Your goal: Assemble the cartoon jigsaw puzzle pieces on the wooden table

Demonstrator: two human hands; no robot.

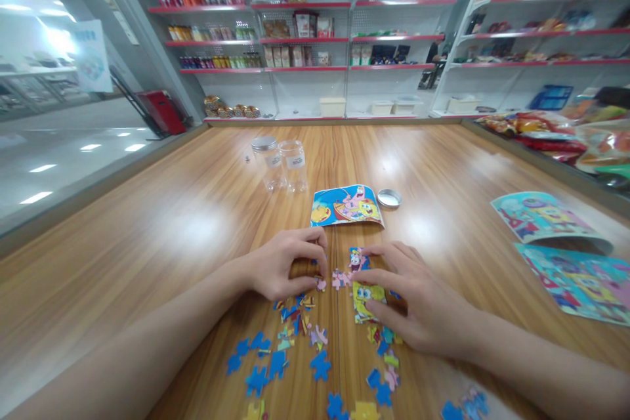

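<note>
Pinched between the fingertips of my left hand [290, 264] is a small pink jigsaw piece [321, 284], just left of the partly joined puzzle. My right hand [413, 292] lies with fingers spread, its fingertips touching the joined puzzle section [369, 300], which shows a yellow cartoon face and a pink figure. A pink piece [339, 279] sticks out from that section's left side. Loose blue pieces [278, 364] and other coloured pieces are scattered nearer to me. Beyond both hands a curled picture card [347, 205] shows the cartoon scene.
Two clear jars, one lidded [268, 164] and one without a lid [295, 167], stand farther back. A metal lid [389, 198] lies beside the card. Two more picture sheets [581, 282] lie at right. Snack bags [551, 134] sit past the table's right edge; shelves line the back.
</note>
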